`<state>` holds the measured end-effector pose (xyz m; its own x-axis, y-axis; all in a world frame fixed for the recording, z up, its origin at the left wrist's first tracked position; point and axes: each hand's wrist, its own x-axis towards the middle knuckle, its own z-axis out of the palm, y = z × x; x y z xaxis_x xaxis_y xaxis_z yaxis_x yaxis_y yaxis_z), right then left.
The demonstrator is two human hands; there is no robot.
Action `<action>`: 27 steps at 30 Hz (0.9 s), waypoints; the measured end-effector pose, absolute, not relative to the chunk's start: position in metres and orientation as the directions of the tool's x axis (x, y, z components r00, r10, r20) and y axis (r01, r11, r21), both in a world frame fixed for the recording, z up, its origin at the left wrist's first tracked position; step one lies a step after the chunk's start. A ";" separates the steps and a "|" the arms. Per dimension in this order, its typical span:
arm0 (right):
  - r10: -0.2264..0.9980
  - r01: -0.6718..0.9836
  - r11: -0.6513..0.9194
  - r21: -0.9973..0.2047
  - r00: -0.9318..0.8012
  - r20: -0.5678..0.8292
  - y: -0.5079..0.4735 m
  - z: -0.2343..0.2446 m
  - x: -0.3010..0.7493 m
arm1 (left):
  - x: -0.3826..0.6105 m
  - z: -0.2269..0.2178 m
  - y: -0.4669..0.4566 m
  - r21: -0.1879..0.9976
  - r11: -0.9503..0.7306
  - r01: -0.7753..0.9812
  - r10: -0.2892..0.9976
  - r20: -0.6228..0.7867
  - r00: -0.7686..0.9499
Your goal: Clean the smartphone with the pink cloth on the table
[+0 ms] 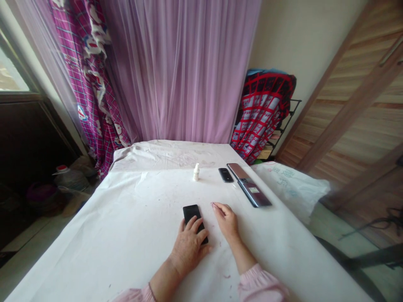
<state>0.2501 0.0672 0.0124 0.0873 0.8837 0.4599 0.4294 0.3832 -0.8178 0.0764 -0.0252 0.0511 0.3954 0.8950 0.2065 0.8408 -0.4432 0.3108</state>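
A black smartphone (190,212) lies flat on the white-covered table. My left hand (189,245) rests over its near part, fingers spread across the screen and along its sides, holding it against the tabletop. To the right of the phone, my right hand (226,220) is closed in a pinch just above the cloth. A tiny pale bit shows at its fingertips, too small to name. Farther back stands a small white spray bottle (196,173), upright with nothing touching it.
At the table's right side lie a small dark phone (226,175) and two larger glossy devices, a brownish one (236,171) and a dark one (254,193). A white cloth (201,157) covers the table. Purple curtains (179,75) hang behind it. A white bag (292,188) sits beyond the right edge.
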 end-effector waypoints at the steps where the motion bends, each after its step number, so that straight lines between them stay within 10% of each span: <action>1: 0.882 0.427 0.386 -0.817 0.088 0.463 0.067 0.012 0.250 | 0.073 0.051 -0.025 0.322 -0.458 0.828 0.888 0.211 0.409; 12: 0.855 0.465 0.471 -0.750 -0.031 0.518 0.063 0.013 0.240 | 0.035 -0.004 -0.054 0.062 -0.319 0.946 0.771 0.597 0.221; 27: 0.791 0.710 0.601 -0.367 -0.461 0.404 0.083 0.044 0.184 | 0.043 -0.002 -0.046 0.101 -0.242 0.965 0.799 0.585 0.139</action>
<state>0.1839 0.0826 0.0437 -0.4607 0.7905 0.4035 0.7101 0.6010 -0.3668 0.0428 -0.0461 -0.0022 0.1394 0.7992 0.5847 0.9650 -0.2420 0.1006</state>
